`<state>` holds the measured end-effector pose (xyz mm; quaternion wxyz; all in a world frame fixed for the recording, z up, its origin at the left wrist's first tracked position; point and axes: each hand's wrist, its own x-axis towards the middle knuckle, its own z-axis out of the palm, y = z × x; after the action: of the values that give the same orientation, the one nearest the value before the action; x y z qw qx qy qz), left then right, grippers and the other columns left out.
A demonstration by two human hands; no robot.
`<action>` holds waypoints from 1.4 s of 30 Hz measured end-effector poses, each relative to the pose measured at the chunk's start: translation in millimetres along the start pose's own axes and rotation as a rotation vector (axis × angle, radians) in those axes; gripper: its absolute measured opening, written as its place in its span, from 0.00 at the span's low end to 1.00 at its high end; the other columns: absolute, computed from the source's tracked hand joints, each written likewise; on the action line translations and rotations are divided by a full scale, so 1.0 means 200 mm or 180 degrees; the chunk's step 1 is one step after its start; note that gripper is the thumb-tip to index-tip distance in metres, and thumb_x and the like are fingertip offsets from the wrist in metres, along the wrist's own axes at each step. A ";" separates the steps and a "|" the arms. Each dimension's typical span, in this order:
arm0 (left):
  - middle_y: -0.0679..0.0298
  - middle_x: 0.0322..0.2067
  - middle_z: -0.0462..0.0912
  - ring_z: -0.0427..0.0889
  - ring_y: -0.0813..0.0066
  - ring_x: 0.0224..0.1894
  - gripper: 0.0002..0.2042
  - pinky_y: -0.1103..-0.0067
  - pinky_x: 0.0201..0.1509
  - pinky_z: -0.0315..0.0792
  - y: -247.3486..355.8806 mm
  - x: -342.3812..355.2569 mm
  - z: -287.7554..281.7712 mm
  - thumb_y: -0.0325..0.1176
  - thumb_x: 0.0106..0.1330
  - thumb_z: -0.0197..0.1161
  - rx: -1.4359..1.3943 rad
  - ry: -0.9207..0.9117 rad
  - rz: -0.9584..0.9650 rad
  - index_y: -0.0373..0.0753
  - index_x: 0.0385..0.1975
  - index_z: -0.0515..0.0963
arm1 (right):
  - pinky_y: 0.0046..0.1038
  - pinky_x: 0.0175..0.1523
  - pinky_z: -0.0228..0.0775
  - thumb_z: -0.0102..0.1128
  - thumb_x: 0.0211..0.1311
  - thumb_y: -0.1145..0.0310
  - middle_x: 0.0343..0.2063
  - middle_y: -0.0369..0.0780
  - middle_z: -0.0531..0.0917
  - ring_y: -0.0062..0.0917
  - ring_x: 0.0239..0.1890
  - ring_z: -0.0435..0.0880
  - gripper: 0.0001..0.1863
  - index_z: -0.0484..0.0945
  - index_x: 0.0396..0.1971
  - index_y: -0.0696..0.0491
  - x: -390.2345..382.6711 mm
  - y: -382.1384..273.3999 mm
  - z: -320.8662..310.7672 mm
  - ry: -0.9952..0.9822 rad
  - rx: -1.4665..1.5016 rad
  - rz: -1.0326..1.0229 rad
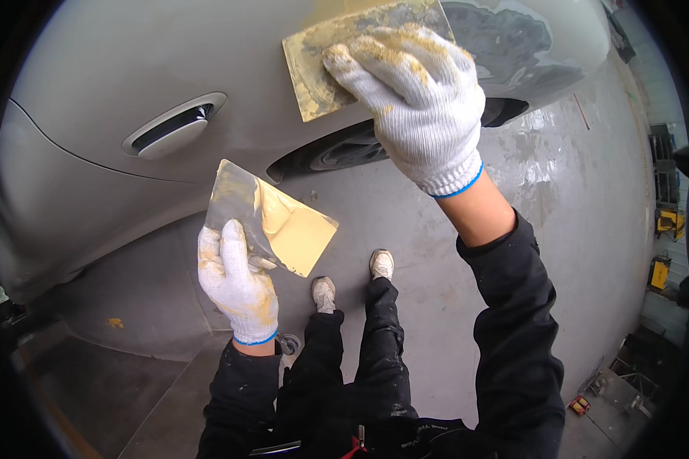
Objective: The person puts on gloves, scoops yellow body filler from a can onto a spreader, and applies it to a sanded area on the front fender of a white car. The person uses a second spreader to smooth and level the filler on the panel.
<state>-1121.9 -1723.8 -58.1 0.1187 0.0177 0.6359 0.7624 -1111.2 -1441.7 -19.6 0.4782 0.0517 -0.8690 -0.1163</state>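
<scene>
My left hand (237,279), in a white knitted glove with yellow stains, grips a flat grey putty spreader (233,203) by its lower edge. Creamy yellow body filler (298,233) coats that spreader's right half. Higher up, my right hand (421,99), gloved the same way, presses a second wide spreader (306,73), smeared with yellow and grey, against the car panel (237,46). A thin yellow film shows on the panel just above this spreader. To its right lies a grey sanded patch (505,42) with a wavy edge.
A door handle (176,126) stands out from the silver car body on the left. Below the panel sits a wheel (348,153) in its arch. My shoes (352,279) are on the grey floor (436,321). Yellow equipment (661,271) lines the far right wall; a small red item (579,405) lies lower right.
</scene>
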 end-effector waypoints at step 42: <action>0.60 0.51 0.84 0.84 0.81 0.48 0.15 0.82 0.50 0.78 -0.26 -0.02 0.10 0.32 0.85 0.53 0.0202 -0.0110 -0.0260 0.29 0.62 0.75 | 0.37 0.58 0.80 0.78 0.49 0.71 0.45 0.28 0.89 0.29 0.52 0.89 0.21 0.94 0.46 0.37 -0.45 0.17 0.11 0.0068 0.0162 0.0032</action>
<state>-1107.3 -1697.5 -105.0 0.1599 0.0086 0.6579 0.7359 -1081.0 -1387.4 -97.4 0.4866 0.0608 -0.8667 -0.0912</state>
